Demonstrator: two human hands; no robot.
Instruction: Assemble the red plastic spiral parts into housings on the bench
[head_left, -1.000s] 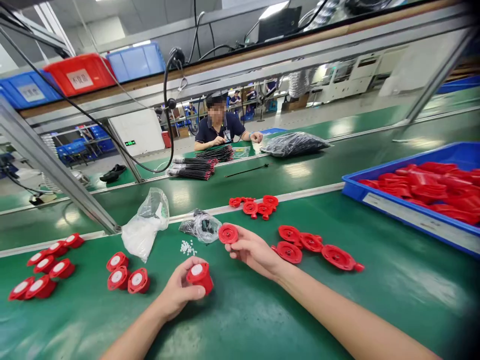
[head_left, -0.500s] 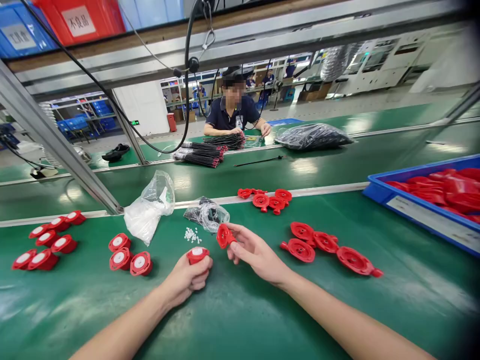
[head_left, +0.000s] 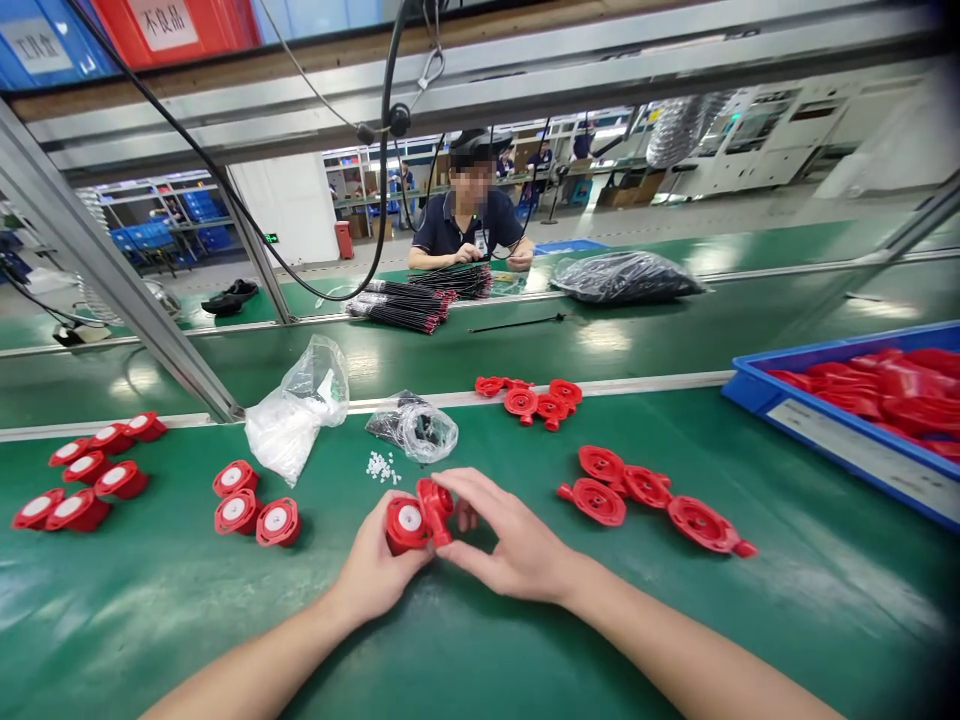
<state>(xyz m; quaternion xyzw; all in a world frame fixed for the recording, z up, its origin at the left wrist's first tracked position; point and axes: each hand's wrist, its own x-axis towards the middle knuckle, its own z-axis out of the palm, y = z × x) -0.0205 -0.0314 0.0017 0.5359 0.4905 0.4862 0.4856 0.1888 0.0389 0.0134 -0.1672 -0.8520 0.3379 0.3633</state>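
Observation:
In my left hand (head_left: 375, 560) is a round red housing (head_left: 405, 522) with a white disc in its face, tilted toward the right. Thumb and fingers of my right hand (head_left: 514, 535) grip a red cover with a short spout (head_left: 433, 508), held on edge right beside the housing. The two parts meet or nearly meet; the exact contact is hard to see. Just beyond my hands lie small white plastic pieces (head_left: 382, 467) and a clear bag with black parts (head_left: 416, 428). More red covers (head_left: 600, 500) rest on the green bench to the right.
Red housings with white discs (head_left: 277, 522) stand in groups at left, near a bag of white pieces (head_left: 289, 430). A blue bin (head_left: 825, 425) of red parts sits at right. Across the bench, a co-worker (head_left: 469, 215) sits behind bundled black cables (head_left: 405, 305). A metal post (head_left: 142, 250) rises at left.
Both hands have come together. My left hand has turned the housing so its white face points more to the right, and my right hand has brought the cover down beside it.

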